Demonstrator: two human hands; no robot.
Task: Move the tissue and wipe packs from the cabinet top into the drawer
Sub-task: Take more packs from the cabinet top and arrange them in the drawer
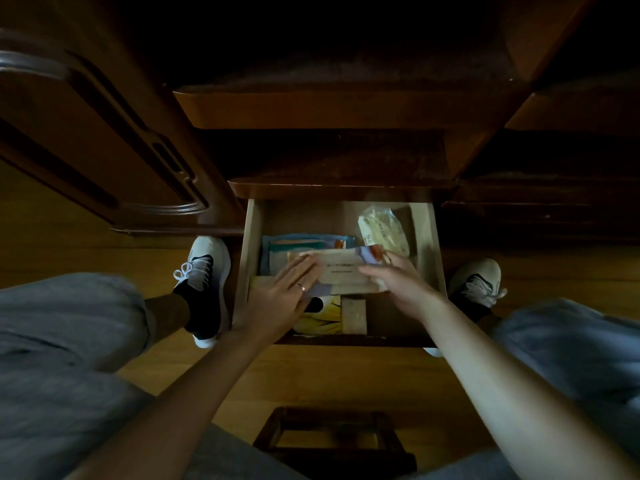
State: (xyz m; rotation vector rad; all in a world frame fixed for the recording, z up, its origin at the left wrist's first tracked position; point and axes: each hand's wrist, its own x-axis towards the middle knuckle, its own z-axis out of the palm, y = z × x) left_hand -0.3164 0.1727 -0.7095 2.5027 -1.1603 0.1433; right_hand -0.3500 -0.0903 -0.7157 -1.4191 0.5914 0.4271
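Note:
A pale wipe pack (343,268) with lavender ends lies across the middle of the open wooden drawer (438,251). My left hand (284,292) rests flat on its left end, a ring on one finger. My right hand (394,280) grips its right end. Under it sits a blue-and-white pack (294,242). A yellow tissue pack (384,230) lies at the back right of the drawer. A yellow pack (323,318) and a small cream pack (354,315) lie near the front.
The dark wooden cabinet (104,140) rises behind and to the left, with its shelf edge (332,109) overhanging the drawer. My shoes (204,271) (479,282) flank the drawer on the wood floor. A small dark stool (332,441) stands between my knees.

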